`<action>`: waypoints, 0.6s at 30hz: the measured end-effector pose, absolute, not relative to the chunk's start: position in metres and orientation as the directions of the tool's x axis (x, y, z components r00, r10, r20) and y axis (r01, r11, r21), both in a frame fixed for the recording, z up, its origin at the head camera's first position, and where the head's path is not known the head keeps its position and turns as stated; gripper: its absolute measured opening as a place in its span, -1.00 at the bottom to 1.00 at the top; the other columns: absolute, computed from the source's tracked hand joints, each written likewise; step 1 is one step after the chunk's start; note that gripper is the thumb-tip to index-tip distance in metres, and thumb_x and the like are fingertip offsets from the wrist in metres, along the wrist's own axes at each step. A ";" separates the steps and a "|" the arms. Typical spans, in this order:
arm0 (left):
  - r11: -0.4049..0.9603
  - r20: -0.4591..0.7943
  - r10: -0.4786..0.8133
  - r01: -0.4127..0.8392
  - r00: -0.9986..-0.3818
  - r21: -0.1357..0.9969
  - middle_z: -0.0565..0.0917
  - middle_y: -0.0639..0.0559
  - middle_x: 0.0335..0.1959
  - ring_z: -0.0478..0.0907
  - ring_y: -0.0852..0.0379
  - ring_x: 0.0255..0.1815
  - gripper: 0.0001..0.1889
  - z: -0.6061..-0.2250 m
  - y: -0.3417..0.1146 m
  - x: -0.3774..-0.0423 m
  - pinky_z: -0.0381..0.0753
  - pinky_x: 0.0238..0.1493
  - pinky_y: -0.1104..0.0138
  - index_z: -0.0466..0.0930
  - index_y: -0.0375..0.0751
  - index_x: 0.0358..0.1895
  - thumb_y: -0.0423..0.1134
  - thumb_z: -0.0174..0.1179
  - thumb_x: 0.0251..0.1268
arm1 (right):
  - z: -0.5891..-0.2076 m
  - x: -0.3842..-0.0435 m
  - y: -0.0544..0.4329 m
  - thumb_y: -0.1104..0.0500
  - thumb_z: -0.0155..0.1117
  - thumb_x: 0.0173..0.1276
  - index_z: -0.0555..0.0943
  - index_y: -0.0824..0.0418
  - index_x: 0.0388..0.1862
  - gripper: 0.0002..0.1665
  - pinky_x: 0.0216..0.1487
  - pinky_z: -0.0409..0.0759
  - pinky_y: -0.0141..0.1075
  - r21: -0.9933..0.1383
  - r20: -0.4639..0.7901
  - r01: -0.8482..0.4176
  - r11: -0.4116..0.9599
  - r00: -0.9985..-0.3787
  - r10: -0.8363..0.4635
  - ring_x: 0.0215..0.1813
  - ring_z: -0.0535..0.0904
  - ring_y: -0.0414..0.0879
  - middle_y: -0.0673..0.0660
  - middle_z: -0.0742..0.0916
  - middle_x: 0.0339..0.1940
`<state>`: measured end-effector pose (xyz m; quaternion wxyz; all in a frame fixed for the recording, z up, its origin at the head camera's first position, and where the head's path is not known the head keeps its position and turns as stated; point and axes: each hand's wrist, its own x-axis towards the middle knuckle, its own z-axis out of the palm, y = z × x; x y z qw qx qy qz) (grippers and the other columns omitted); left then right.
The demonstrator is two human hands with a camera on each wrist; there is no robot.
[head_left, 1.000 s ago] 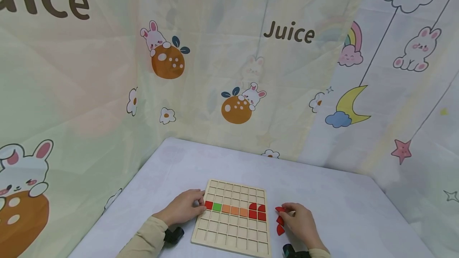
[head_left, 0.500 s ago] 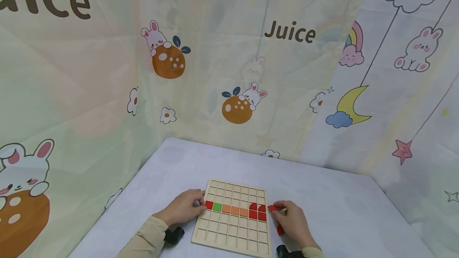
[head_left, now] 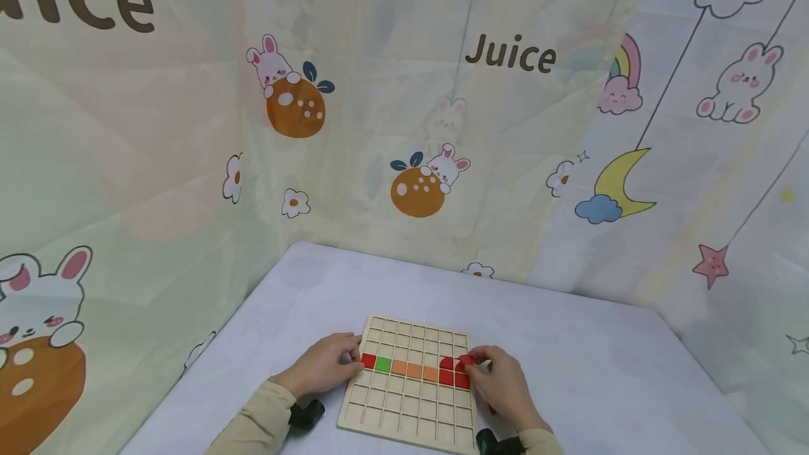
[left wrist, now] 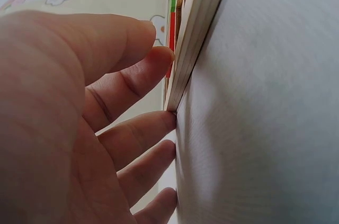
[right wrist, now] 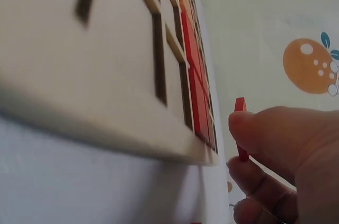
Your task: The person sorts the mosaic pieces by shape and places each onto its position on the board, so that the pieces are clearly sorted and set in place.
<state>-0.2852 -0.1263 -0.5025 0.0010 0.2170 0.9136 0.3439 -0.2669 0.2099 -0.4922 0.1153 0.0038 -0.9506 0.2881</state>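
In the head view, a pale wooden grid board [head_left: 404, 395] lies on a white table [head_left: 569, 350]. A row of squares crosses it from left to right: a red square [head_left: 369, 361], a green square [head_left: 383, 365], three orange squares [head_left: 413, 371] and two red squares [head_left: 446, 378]. Just to the far side of those last two lies a red piece with a rounded side [head_left: 446, 363]. The left hand [head_left: 324, 365] rests against the board's left edge, beside the row. The right hand [head_left: 508, 386] holds a red piece at the board's right edge, near the right end of the row. Another red bit [head_left: 491, 409] shows on the table, just left of that hand and mostly hidden by it. Beige sleeves [head_left: 253, 418] and black wrist devices [head_left: 307, 415] frame the near side; a printed cloth [head_left: 354, 216] hangs beyond the table.

In the left wrist view, the left fingers are extended and spread apart — thumb away from the index finger, whose tip touches the board's edge by the red square.

In the right wrist view, thumb and finger pinch the held red piece [right wrist: 241, 104], thin and edge-on — clear of the board's surface.
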 end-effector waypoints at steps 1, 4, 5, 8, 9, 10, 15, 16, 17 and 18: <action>0.668 0.146 0.396 0.394 -0.906 0.631 0.56 -0.14 0.26 0.37 -0.21 0.36 -0.76 -0.502 -0.127 -0.285 0.36 0.31 -0.16 0.46 0.11 -0.52 -0.13 0.31 0.25 | -0.491 -0.267 0.209 0.17 0.47 0.17 0.68 0.12 -0.18 -0.78 -0.20 0.57 -0.18 -0.547 0.224 -0.079 0.833 -0.973 0.055 -0.25 0.52 -0.15 -0.02 0.69 -0.26; 0.667 0.145 0.396 0.392 -0.907 0.633 0.56 -0.13 0.26 0.37 -0.21 0.36 -0.76 -0.502 -0.127 -0.285 0.36 0.31 -0.15 0.46 0.12 -0.51 -0.13 0.31 0.26 | -0.491 -0.268 0.205 0.17 0.47 0.18 0.69 0.11 -0.18 -0.78 -0.14 0.60 -0.13 -0.554 0.220 -0.083 0.828 -0.974 0.049 -0.21 0.55 -0.13 -0.03 0.69 -0.25; 0.667 0.146 0.394 0.392 -0.907 0.634 0.56 -0.13 0.26 0.37 -0.20 0.37 -0.76 -0.502 -0.127 -0.285 0.36 0.32 -0.15 0.46 0.12 -0.52 -0.13 0.31 0.26 | -0.491 -0.268 0.204 0.17 0.47 0.18 0.69 0.11 -0.18 -0.78 -0.12 0.61 -0.12 -0.557 0.220 -0.085 0.826 -0.974 0.049 -0.20 0.56 -0.13 -0.04 0.69 -0.26; 0.669 0.144 0.391 0.388 -0.909 0.634 0.56 -0.12 0.25 0.37 -0.20 0.36 -0.76 -0.502 -0.127 -0.285 0.36 0.32 -0.15 0.46 0.12 -0.52 -0.13 0.31 0.25 | -0.493 -0.270 0.202 0.18 0.48 0.17 0.69 0.11 -0.17 -0.77 -0.08 0.62 -0.11 -0.559 0.228 -0.105 0.822 -0.973 0.030 -0.17 0.57 -0.13 -0.06 0.68 -0.26; 0.670 0.142 0.390 0.386 -0.910 0.634 0.56 -0.11 0.25 0.37 -0.20 0.36 -0.76 -0.502 -0.127 -0.285 0.36 0.32 -0.16 0.46 0.12 -0.52 -0.13 0.31 0.25 | -0.493 -0.271 0.202 0.18 0.48 0.17 0.70 0.10 -0.17 -0.77 -0.09 0.62 -0.12 -0.557 0.235 -0.120 0.822 -0.972 0.017 -0.18 0.57 -0.14 -0.07 0.68 -0.27; 0.672 0.140 0.388 0.384 -0.911 0.633 0.56 -0.11 0.25 0.37 -0.20 0.36 -0.76 -0.502 -0.127 -0.285 0.35 0.32 -0.16 0.46 0.12 -0.52 -0.12 0.32 0.25 | -0.494 -0.271 0.201 0.18 0.48 0.17 0.70 0.10 -0.16 -0.76 -0.09 0.63 -0.13 -0.553 0.241 -0.134 0.822 -0.971 0.003 -0.18 0.57 -0.14 -0.08 0.68 -0.27; 0.675 0.134 0.386 0.378 -0.913 0.634 0.56 -0.11 0.26 0.37 -0.20 0.37 -0.77 -0.503 -0.126 -0.285 0.34 0.32 -0.16 0.47 0.13 -0.51 -0.13 0.32 0.25 | -0.494 -0.270 0.199 0.19 0.46 0.19 0.70 0.12 -0.14 -0.76 -0.12 0.65 -0.14 -0.542 0.263 -0.210 0.814 -0.962 -0.074 -0.17 0.60 -0.12 -0.05 0.69 -0.25; 0.674 0.133 0.387 0.378 -0.913 0.634 0.56 -0.11 0.26 0.37 -0.20 0.37 -0.77 -0.503 -0.126 -0.285 0.34 0.33 -0.16 0.47 0.13 -0.51 -0.13 0.32 0.25 | -0.494 -0.270 0.199 0.20 0.46 0.19 0.71 0.13 -0.13 -0.76 -0.14 0.65 -0.14 -0.537 0.268 -0.227 0.812 -0.959 -0.090 -0.17 0.60 -0.11 -0.04 0.70 -0.24; 0.672 0.133 0.388 0.378 -0.912 0.636 0.56 -0.11 0.26 0.37 -0.20 0.37 -0.77 -0.503 -0.126 -0.285 0.34 0.33 -0.16 0.47 0.13 -0.51 -0.13 0.32 0.25 | -0.493 -0.269 0.197 0.20 0.45 0.20 0.70 0.13 -0.12 -0.75 -0.17 0.65 -0.17 -0.537 0.264 -0.234 0.811 -0.959 -0.102 -0.19 0.59 -0.11 -0.03 0.70 -0.23; 0.671 0.132 0.389 0.378 -0.912 0.638 0.56 -0.11 0.26 0.37 -0.20 0.37 -0.77 -0.503 -0.126 -0.285 0.34 0.33 -0.16 0.47 0.13 -0.51 -0.13 0.32 0.25 | -0.492 -0.269 0.196 0.20 0.45 0.20 0.70 0.13 -0.12 -0.75 -0.20 0.64 -0.19 -0.534 0.261 -0.240 0.811 -0.959 -0.112 -0.21 0.58 -0.12 -0.03 0.70 -0.21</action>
